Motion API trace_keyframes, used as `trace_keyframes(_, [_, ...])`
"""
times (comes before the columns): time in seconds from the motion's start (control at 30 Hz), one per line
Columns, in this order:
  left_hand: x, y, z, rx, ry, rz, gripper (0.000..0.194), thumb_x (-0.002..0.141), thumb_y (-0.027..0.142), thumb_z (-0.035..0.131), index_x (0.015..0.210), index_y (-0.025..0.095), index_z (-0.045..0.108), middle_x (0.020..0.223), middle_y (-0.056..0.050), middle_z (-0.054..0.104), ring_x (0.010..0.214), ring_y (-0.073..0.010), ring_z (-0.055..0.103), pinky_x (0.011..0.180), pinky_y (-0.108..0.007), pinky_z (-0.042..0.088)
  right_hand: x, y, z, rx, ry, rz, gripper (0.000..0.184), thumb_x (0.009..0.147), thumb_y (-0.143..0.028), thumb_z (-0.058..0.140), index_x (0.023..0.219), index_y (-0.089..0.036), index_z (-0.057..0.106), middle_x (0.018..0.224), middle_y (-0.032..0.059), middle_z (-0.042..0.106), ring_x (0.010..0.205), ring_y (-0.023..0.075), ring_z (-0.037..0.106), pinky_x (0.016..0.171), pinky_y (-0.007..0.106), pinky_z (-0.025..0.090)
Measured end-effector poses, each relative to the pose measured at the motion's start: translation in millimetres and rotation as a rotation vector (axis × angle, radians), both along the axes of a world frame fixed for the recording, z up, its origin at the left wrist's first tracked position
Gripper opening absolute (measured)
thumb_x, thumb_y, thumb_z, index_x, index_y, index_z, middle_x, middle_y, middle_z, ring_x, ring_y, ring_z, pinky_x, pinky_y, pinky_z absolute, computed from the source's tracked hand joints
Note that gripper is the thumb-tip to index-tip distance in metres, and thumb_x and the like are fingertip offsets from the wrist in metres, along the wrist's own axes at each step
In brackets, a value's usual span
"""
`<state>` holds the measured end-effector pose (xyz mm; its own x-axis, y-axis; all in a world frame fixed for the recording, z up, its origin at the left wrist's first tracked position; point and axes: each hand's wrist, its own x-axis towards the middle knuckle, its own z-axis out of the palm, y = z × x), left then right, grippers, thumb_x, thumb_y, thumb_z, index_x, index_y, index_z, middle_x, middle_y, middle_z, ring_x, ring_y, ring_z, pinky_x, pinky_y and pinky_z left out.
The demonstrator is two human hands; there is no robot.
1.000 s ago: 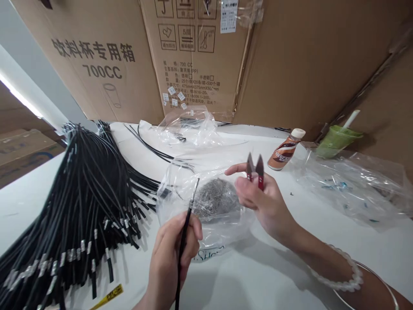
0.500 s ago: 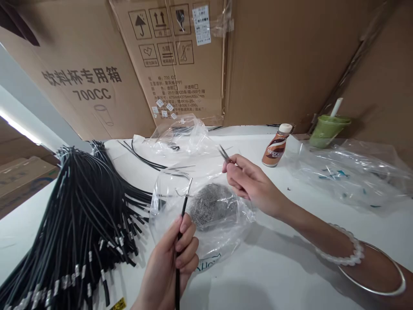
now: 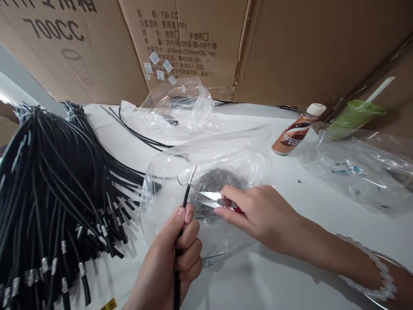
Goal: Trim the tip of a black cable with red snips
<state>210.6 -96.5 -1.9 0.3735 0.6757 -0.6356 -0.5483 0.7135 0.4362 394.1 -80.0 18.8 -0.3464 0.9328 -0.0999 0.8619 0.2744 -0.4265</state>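
My left hand (image 3: 180, 245) is closed around a black cable (image 3: 186, 196), held upright with its stripped end on top. A thin curly strand of wire sticks out to the left from that bare tip. In my right hand (image 3: 258, 211) is a pair of red-handled thread snips (image 3: 222, 201), blades parted and pointing left, just right of the cable and apart from it. Below and behind both hands lies a clear plastic bag (image 3: 226, 241) with a tangled grey clump of fine wire (image 3: 216, 176) in it.
A big bundle of black cables (image 3: 51, 181) with silvery ends fills the left side. Cardboard boxes (image 3: 290, 51) stand along the back. A Nescafé bottle (image 3: 297, 131), a green cup with a straw (image 3: 358, 114) and another plastic bag (image 3: 364, 168) are at the right.
My right hand has come down towards the cable, and the snips' blades now show parted. My left hand still grips the cable. The view has tilted downward.
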Motion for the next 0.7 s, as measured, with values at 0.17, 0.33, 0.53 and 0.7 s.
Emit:
trace_keyframes(0.17, [0.4,0.5,-0.2,-0.010,-0.059,-0.032,0.042,0.073,0.036,0.076,0.070,0.020,0.037,0.053,0.011,0.016,0.041,-0.0016,0.008,0.037,-0.018,0.009,-4.6,-0.6,-9.0,0.047,0.108,-0.022,0.041,0.097,-0.057,0.029,0.077,-0.021,0.038,0.051,-0.0055,0.045,0.044,0.0098,0.027,0.046,0.027,0.021])
trace_keyframes(0.33, [0.6,0.7,-1.1,-0.024,-0.074,-0.015,0.043,0.069,0.035,0.079,0.070,0.020,0.039,0.051,0.011,0.017,0.040,-0.0013,0.006,0.036,-0.018,0.009,-7.6,-2.1,-12.2,0.106,0.057,-0.105,0.042,0.096,-0.057,0.029,0.075,-0.021,0.035,0.048,-0.0056,0.040,0.043,0.0101,0.022,0.045,0.027,0.019])
trace_keyframes(0.53, [1.1,-1.6,-2.4,-0.018,-0.079,-0.035,0.040,0.071,0.037,0.077,0.069,0.020,0.041,0.050,0.011,0.017,0.040,-0.0016,0.007,0.035,-0.016,0.012,-8.4,-0.5,-14.5,0.122,0.055,-0.118,0.040,0.097,-0.054,0.031,0.074,-0.021,0.033,0.047,-0.0061,0.039,0.042,0.0099,0.023,0.044,0.027,0.019])
trace_keyframes(0.7, [1.9,-1.7,-0.7,-0.001,-0.095,-0.111,0.040,0.069,0.039,0.078,0.071,0.020,0.043,0.050,0.012,0.017,0.039,-0.0014,0.006,0.034,-0.015,0.013,-8.8,0.1,-18.0,0.119,0.052,-0.098,0.042,0.097,-0.058,0.027,0.078,-0.021,0.036,0.049,-0.0048,0.042,0.042,0.0102,0.027,0.046,0.028,0.019])
